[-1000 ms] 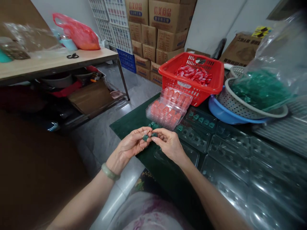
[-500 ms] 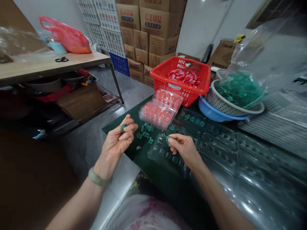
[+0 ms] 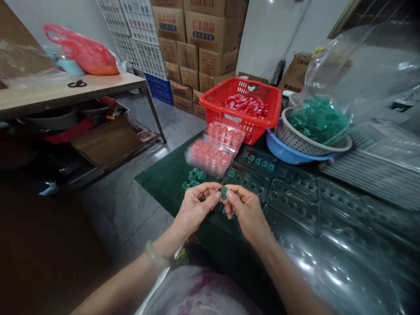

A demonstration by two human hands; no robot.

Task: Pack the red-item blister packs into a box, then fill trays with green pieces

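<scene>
My left hand (image 3: 197,208) and my right hand (image 3: 247,212) meet above a dark green mat (image 3: 160,183). Between their fingertips is a small translucent green plastic piece (image 3: 224,192), pinched from both sides. Just beyond my left hand lies a loose heap of similar green pieces (image 3: 194,176). Under my right hand sits a clear blister tray (image 3: 247,181), and a further tray (image 3: 257,160) holds several green pieces in its hollows. A lidded clear tray of orange-pink pieces (image 3: 215,148) rests behind them. My left wrist wears a pale green bangle (image 3: 155,255).
A red basket of red-and-white pieces (image 3: 241,109) stands behind the trays. To its right, a colander (image 3: 315,146) in a blue basin (image 3: 282,151) holds green pieces in a plastic bag (image 3: 328,74). Empty clear trays (image 3: 295,232) cover the right side.
My hands have come together from their separate positions, and their fingertips now meet on a green piece. The view has shifted slightly, moving the table objects left in the picture.
</scene>
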